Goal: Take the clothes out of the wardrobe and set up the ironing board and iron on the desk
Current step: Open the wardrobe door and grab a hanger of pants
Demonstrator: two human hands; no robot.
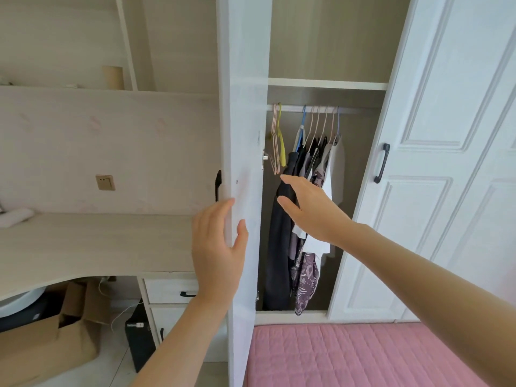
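Note:
The white wardrobe stands open, its left door (245, 135) swung edge-on toward me. Inside, several garments hang from a rail (315, 109): a long dark garment (279, 261), a white top (335, 169) and a purple patterned piece (307, 283). Empty pink and yellow hangers (277, 141) hang at the left end. My left hand (216, 252) lies against the door's edge, fingers straight, thumb on the inner face. My right hand (310, 210) reaches into the opening with relaxed fingers, in front of the dark garment. The pale wooden desk (92, 241) is at the left.
The right wardrobe door (435, 169) with a black handle stands open at the right. A pink quilted bed (363, 356) lies below the wardrobe. Under the desk are a cardboard box (47, 339), a black unit (139, 336) and drawers (170, 290). A folded white cloth (15, 217) lies on the desk.

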